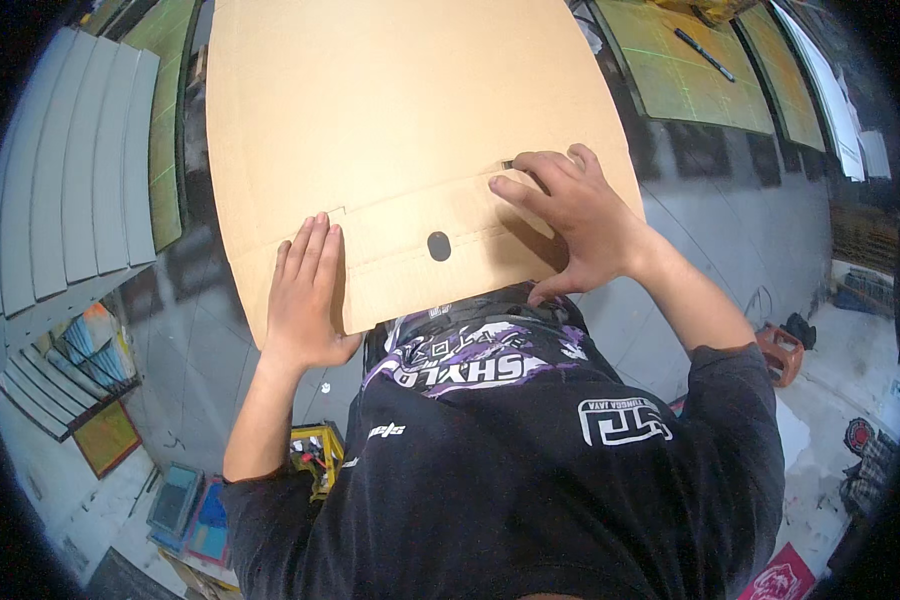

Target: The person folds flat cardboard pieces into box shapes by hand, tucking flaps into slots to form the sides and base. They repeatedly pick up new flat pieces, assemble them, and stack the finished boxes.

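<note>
A large sheet of brown cardboard point(410, 110) stretches away from my body, its near edge close to my dark shirt. Crease lines run across its near part, and a small dark oval hole point(438, 246) shows there. My left hand point(308, 290) lies flat on the near left corner, fingers together and pointing away, thumb out to the side. Over the right part of the near flap is my right hand point(575, 215), its fingers spread and curved, with the thumb near the front edge. A short dark slit point(508, 165) shows by its fingertips.
Grey stacked panels point(80, 170) stand at the left. To the far right, a black marker point(705, 55) lies on a yellow-green surface point(660, 75). Below are a yellow crate point(317, 455) at the left and an orange plastic stool point(780, 353) on the floor at the right.
</note>
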Available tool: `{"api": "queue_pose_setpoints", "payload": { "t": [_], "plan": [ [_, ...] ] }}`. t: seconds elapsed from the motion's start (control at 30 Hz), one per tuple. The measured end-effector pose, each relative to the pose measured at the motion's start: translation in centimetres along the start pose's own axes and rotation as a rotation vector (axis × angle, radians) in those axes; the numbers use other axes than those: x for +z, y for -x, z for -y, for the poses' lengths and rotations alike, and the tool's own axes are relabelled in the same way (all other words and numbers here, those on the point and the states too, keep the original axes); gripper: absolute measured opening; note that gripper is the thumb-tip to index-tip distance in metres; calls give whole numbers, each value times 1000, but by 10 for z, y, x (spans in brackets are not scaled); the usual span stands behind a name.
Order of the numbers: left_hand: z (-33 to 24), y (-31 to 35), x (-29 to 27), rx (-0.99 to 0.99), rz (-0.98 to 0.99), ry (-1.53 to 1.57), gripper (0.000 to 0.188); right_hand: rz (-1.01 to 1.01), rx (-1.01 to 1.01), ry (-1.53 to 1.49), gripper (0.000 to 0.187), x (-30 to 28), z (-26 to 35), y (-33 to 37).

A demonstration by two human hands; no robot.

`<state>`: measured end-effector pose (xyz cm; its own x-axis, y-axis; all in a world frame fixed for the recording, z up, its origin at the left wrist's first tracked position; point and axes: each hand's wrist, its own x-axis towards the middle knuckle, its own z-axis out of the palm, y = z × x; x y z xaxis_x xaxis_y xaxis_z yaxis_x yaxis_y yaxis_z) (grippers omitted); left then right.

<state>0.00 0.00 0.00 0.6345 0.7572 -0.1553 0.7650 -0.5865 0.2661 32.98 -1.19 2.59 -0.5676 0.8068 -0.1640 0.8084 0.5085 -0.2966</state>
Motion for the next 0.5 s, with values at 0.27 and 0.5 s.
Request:
{"api": "queue_pose_setpoints", "payload": {
  "t": [0.27,0.5],
  "plan": [
    [-1,0,6,26,-60,55,97,-252,-49,-224,85,18,-5,0],
    [1,-2,2,29,-57,63,98,-368,41,-88,57,20,-1,-5]
  ]
}}
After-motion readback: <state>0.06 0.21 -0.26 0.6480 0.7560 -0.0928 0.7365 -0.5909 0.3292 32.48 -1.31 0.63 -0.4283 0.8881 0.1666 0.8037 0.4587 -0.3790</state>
